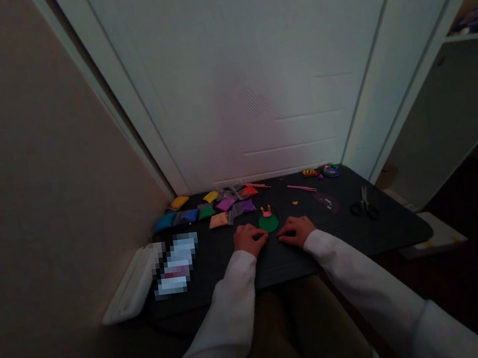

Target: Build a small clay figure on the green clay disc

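Note:
A round, flat green clay piece [268, 224] lies on the dark table, with a small pink and orange clay figure [266, 213] at its far edge. My left hand [250, 240] rests on the table at the near left edge of the green piece, thumb and index finger pinched together. Just right of it, my right hand [298, 232] also has its thumb and fingers drawn together, apart from the green piece. Whatever either pinch may hold is too small and dim to make out.
Several bags of coloured clay, one of them purple [226, 204], lie at the back left. A blurred-out phone-like screen [178, 265] is at the left. Scissors [364, 204], a clear plastic sheet [327, 203], a pink strip [302, 188] and small clay pieces [331, 170] lie rightward.

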Available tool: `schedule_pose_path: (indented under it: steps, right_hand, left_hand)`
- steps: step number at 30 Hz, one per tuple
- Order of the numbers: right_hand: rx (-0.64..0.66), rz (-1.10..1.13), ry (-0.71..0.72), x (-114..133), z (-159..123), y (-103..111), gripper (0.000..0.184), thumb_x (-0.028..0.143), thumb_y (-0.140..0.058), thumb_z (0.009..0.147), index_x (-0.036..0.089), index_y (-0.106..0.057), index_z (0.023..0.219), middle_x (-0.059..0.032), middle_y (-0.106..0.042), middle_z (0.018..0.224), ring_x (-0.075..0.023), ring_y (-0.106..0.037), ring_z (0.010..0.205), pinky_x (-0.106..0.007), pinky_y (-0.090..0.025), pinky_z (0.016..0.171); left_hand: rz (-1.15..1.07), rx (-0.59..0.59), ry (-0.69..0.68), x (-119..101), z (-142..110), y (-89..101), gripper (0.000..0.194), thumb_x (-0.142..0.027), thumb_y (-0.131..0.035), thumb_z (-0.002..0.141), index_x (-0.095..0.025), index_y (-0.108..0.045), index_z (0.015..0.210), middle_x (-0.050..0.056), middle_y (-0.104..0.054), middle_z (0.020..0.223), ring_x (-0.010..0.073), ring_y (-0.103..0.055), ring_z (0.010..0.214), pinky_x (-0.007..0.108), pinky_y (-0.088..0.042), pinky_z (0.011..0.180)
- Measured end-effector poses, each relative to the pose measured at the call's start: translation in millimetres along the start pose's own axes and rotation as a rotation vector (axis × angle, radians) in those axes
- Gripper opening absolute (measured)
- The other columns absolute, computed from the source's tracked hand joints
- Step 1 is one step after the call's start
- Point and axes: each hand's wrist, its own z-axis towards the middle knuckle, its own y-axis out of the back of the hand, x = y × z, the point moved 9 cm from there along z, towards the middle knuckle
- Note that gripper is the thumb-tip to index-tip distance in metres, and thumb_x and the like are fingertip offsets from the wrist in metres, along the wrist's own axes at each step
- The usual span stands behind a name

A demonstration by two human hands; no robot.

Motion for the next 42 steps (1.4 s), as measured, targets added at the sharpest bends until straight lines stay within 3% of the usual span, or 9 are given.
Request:
schedule_pose_path:
  steps: [13,26,42]
  right_hand:
    - [-0.017,-0.037,0.056,10,2,1,0.020,0.042,-0.049,0.069,0.030,-0.063,0.077,0.0003,-0.057,0.074,-0.0134,-0.050,0.074,-0.029,-0.028,0.070]
    - [-0.031,0.036,0.024,3,0,2,0.023,0.043,-0.051,0.067,0.030,-0.060,0.084,0.0023,-0.055,0.071,-0.0121,-0.049,0.071,-0.028,-0.027,0.069]
    - [-0.098,0.056,-0.048,-2,-2,9,0.023,0.039,-0.055,0.063,0.027,-0.058,0.081,0.0016,-0.053,0.075,-0.0143,-0.047,0.077,-0.030,-0.026,0.071]
  left_hand:
    - [0.019,-0.047,-0.034,1,-1,3.4,0.016,-0.035,-0.053,0.062,-0.024,-0.065,0.066,0.001,-0.055,0.066,0.0150,-0.044,0.072,0.027,-0.033,0.065]
    - [0.042,0.061,0.004,-9,-3,3.8,0.014,-0.033,-0.055,0.060,-0.025,-0.065,0.066,0.000,-0.055,0.068,0.0149,-0.044,0.075,0.027,-0.033,0.069]
    - [0.067,0.067,-0.036,-8,-2,0.2,0.018,-0.036,-0.057,0.058,-0.025,-0.063,0.071,0.000,-0.053,0.066,0.0149,-0.044,0.073,0.028,-0.033,0.067]
